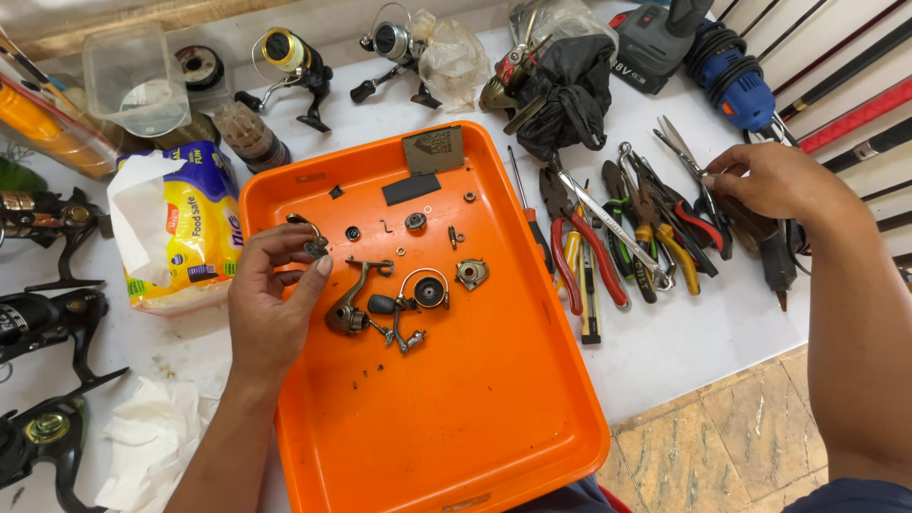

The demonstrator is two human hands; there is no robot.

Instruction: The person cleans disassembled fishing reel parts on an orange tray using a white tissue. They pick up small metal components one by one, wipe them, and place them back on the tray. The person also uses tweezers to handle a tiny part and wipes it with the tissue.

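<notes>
A white bench (pixel 722 323) carries a shallow orange plastic tray (pixel 475 418) strewn with dismantled bronze fishing-reel parts (pixel 389 299), with a row of red- and yellow-handled pliers (pixel 617 237) along the tray's right edge. Near the tray's left edge the left hand (pixel 271 304) pinches a small dark metal gear (pixel 316 247) between thumb and fingertips; it is best kept low over the tray, so a slip lands inside. The right hand (pixel 774 180), fingers curled, touches the tools by the bench's right edge; whether it grips one I cannot tell.

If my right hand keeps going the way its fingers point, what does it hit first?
The right hand points left across the white table, fingertips already at the scissors on the edge of the tool pile. Just beyond lie the pliers. Whether the fingers actually touch the scissors is hard to tell.
</notes>
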